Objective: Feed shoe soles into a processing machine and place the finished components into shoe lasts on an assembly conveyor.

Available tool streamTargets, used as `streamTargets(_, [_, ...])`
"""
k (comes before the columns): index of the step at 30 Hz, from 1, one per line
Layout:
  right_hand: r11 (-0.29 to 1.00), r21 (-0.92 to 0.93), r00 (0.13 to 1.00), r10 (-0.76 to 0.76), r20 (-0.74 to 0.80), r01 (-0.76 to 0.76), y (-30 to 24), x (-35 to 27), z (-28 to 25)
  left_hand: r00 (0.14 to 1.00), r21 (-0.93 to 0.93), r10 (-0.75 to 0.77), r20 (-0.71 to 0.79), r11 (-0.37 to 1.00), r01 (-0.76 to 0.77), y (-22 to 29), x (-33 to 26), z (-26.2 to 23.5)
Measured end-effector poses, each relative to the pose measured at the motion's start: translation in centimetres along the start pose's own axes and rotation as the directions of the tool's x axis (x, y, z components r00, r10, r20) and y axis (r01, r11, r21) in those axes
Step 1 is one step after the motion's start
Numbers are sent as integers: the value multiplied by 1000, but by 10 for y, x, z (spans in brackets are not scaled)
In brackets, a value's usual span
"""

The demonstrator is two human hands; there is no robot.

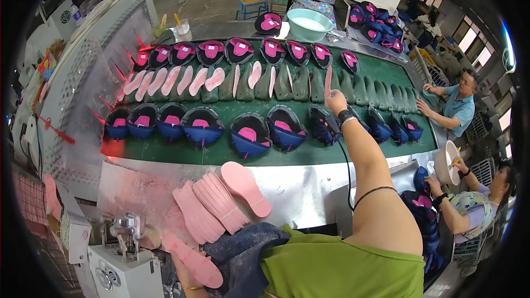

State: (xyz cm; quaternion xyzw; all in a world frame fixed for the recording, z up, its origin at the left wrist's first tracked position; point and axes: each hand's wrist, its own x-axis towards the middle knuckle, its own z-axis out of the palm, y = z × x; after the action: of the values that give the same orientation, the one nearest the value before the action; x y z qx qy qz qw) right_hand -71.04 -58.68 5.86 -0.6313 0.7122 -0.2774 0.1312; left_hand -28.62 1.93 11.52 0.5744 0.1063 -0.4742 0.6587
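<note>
My right hand (335,102) is stretched out over the green conveyor, gripping a pink insole (328,80) that shows nearly edge-on. It is above a row of dark green shoe lasts (301,85). Low at the left, my left hand (181,267) holds another pink insole (194,262), which hides part of its fingers. Close by lies a bundled stack of pink insoles (212,204), with a single loose insole (245,190) beside it. Pink insoles (185,80) sit on the lasts toward the left, some seen only by their edges.
Dark shoe uppers (241,49) line the far side of the conveyor (221,152); blue uppers (202,124) line the near side. A machine (130,259) stands at lower left. A basin (310,24) is at the back. Co-workers stand across and at right. A cord hangs from my right wrist.
</note>
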Motion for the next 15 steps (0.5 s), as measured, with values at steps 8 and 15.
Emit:
streamTargets(8, [945, 168, 914, -212, -346, 282, -1, 28, 31, 997, -100, -44, -68, 994, 37, -3, 1, 15])
streamTargets(15, [605, 793, 699, -593, 398, 62, -229, -223, 69, 999, -142, 32, 8, 989, -30, -8, 6, 9])
